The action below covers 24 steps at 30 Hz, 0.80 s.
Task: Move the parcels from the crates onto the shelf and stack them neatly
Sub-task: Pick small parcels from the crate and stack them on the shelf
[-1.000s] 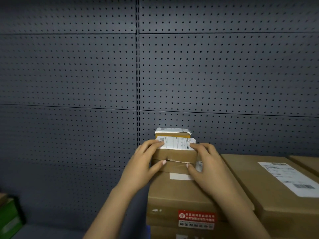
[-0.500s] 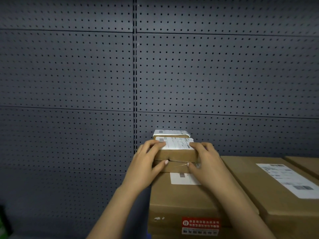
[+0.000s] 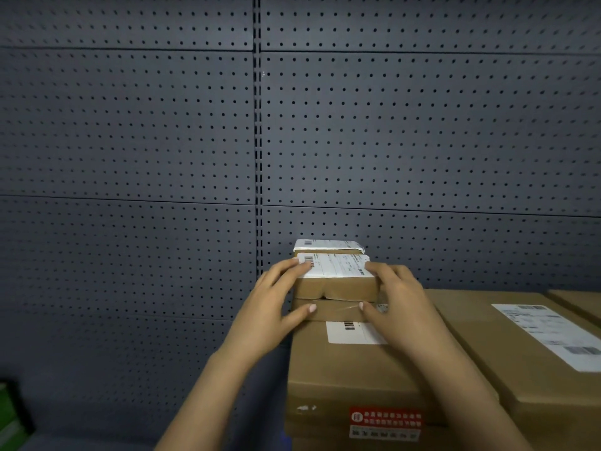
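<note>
A small brown parcel (image 3: 336, 286) with a white label on top sits on another flat brown parcel (image 3: 335, 310), both stacked on a large cardboard box (image 3: 344, 366). My left hand (image 3: 273, 307) grips the small parcel's left end, fingers over its top and thumb against the parcel beneath. At the right end, my right hand (image 3: 396, 301) holds the stack the same way. Behind them a further small parcel (image 3: 327, 245) with a white label stands against the back panel.
A dark grey perforated back panel (image 3: 162, 157) fills the view. To the right lies a long cardboard box (image 3: 520, 346) with a white label, and another box edge (image 3: 582, 301) beyond. A green crate (image 3: 9, 415) shows at the lower left. The grey shelf surface (image 3: 81, 441) lies left of the stack.
Both hands have stayed on the small parcels and pushed them slightly farther back on the large box, uncovering more of its white label. The view has shifted a little.
</note>
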{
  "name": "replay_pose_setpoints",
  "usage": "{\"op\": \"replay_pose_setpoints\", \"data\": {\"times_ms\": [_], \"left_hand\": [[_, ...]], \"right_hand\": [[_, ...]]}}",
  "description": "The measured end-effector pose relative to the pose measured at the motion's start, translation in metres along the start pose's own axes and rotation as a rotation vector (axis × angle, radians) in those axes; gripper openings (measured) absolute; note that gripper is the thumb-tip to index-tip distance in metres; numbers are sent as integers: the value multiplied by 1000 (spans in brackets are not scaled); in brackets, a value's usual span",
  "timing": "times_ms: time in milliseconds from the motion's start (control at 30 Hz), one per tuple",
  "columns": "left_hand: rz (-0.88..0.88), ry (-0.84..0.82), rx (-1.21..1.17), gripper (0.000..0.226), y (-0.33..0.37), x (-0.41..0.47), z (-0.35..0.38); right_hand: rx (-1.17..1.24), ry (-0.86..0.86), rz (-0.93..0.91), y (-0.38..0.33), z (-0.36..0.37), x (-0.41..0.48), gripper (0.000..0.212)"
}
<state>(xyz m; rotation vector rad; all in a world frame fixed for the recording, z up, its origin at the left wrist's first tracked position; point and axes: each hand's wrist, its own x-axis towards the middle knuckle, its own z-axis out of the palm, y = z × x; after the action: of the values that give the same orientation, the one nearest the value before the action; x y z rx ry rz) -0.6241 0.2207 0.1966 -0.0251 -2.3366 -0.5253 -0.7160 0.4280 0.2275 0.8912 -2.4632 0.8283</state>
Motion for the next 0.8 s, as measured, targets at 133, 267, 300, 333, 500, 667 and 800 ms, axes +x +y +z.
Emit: {"op": "replay_pose_setpoints", "data": {"times_ms": [133, 267, 300, 333, 500, 667, 800], "left_hand": [[-10, -5, 25, 66, -1, -5, -9], [-44, 35, 43, 66, 2, -20, -19], [-52, 46, 51, 65, 5, -24, -21], [-60, 55, 61, 65, 8, -29, -23], [-103, 81, 108, 62, 28, -57, -32], [-168, 126, 150, 58, 48, -94, -42], [-223, 159, 209, 57, 60, -129, -56]], "right_hand": [[7, 21, -28, -4, -5, -3, 63], [31, 63, -85, -9, -12, -10, 61], [42, 67, -99, -11, -14, -13, 59], [54, 66, -116, -12, -15, -16, 58], [93, 49, -224, -22, -16, -32, 50], [166, -11, -324, -32, -10, -56, 43], [223, -37, -411, -49, -3, -76, 40]]}}
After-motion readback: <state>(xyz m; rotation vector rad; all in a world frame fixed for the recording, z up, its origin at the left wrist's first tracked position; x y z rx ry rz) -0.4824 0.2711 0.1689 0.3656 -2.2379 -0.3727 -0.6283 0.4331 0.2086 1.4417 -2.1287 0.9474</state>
